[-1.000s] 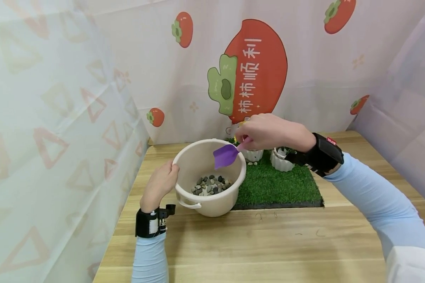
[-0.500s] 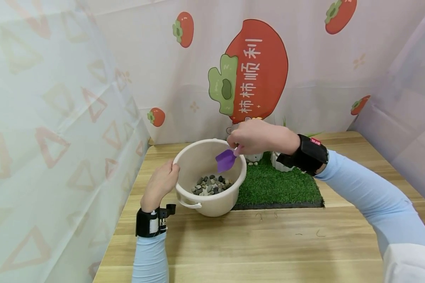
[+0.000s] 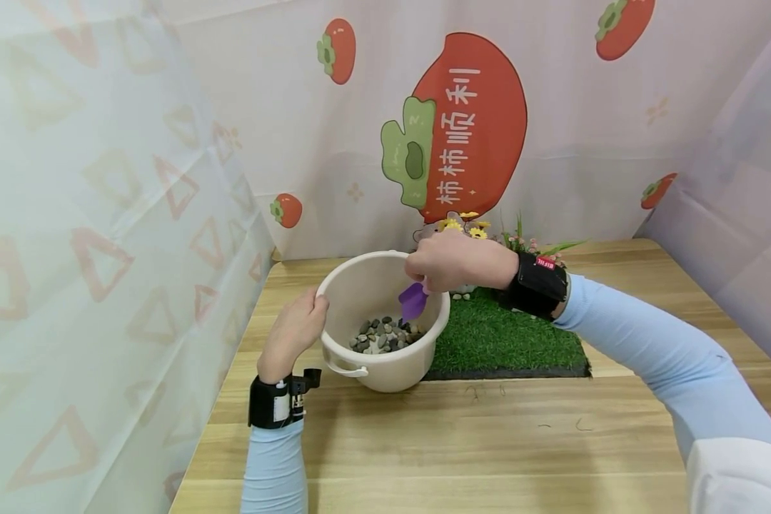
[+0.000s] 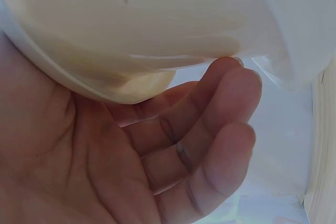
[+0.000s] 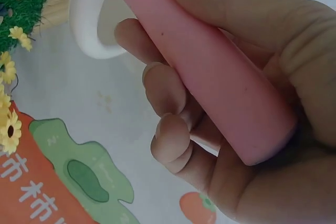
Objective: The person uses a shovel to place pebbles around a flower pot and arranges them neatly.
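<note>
A cream bucket (image 3: 392, 368) stands on the wooden table with grey and tan pebbles (image 3: 385, 335) on its bottom. My left hand (image 3: 293, 328) grips the bucket's left rim; in the left wrist view its fingers (image 4: 226, 156) curl beneath the rim along the outer wall. My right hand (image 3: 459, 263) holds a small toy shovel by its pink handle (image 5: 210, 72), the fingers wrapped round it. The shovel's purple blade (image 3: 414, 301) points down inside the bucket, just above the pebbles at their right side. Whether the tip touches them I cannot tell.
A mat of artificial grass (image 3: 507, 343) lies right of the bucket. Yellow flowers (image 3: 477, 233) and a green plant (image 3: 520, 232) stand at its back, partly behind my right arm. A printed curtain (image 3: 334, 157) hangs behind the table, and another runs along the left.
My right hand has moved left and down with the shovel, lowering the purple blade deeper into the bucket toward the pebbles. The left hand keeps its grip on the rim.
</note>
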`<state>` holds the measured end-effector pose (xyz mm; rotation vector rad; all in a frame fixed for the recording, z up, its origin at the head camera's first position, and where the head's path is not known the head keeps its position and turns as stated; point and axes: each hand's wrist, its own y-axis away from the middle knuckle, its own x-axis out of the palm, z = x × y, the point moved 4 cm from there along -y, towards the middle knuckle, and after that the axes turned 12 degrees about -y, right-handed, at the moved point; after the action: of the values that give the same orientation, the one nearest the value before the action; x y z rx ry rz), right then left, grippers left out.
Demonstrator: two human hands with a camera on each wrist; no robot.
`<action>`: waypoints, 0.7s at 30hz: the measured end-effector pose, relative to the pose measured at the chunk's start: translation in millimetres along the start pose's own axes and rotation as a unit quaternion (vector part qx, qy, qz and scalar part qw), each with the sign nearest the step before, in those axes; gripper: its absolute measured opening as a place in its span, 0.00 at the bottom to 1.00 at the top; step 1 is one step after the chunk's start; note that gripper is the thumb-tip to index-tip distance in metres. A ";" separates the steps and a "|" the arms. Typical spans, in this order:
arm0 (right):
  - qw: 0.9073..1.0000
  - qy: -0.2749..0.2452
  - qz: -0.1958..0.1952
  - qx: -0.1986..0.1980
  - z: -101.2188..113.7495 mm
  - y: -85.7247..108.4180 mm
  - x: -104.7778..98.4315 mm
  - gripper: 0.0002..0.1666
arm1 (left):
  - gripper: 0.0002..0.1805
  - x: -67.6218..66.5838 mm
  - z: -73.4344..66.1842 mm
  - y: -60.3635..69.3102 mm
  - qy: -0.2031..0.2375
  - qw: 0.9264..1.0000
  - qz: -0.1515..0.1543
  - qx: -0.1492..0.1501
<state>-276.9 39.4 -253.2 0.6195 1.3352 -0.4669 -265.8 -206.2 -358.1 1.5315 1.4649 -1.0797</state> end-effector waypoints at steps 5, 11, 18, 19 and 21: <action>1.000 -0.006 0.002 0.004 0.9 -2.4 6.4 0.12 | 0.28 0.2 -0.3 -0.7 0.003 1.000 0.000 0.000; 1.000 0.010 -0.002 0.005 2.4 -8.2 11.9 0.14 | 0.28 0.8 0.3 -0.4 0.005 1.000 0.002 -0.001; 0.996 0.088 -0.031 -0.010 13.7 -17.5 18.9 0.21 | 0.27 0.2 1.0 0.1 0.003 1.000 -0.001 -0.003; 0.994 0.098 -0.038 -0.014 15.6 -18.1 19.3 0.22 | 0.27 0.1 0.9 0.0 0.003 1.000 -0.001 -0.003; 0.993 0.107 -0.050 -0.020 18.7 -19.3 19.9 0.23 | 0.28 0.2 0.7 -0.2 0.005 1.000 0.000 -0.005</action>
<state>-271.6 13.3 -273.4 0.5828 1.5807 -0.4624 -266.1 -206.8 -358.5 1.5323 1.4739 -1.0656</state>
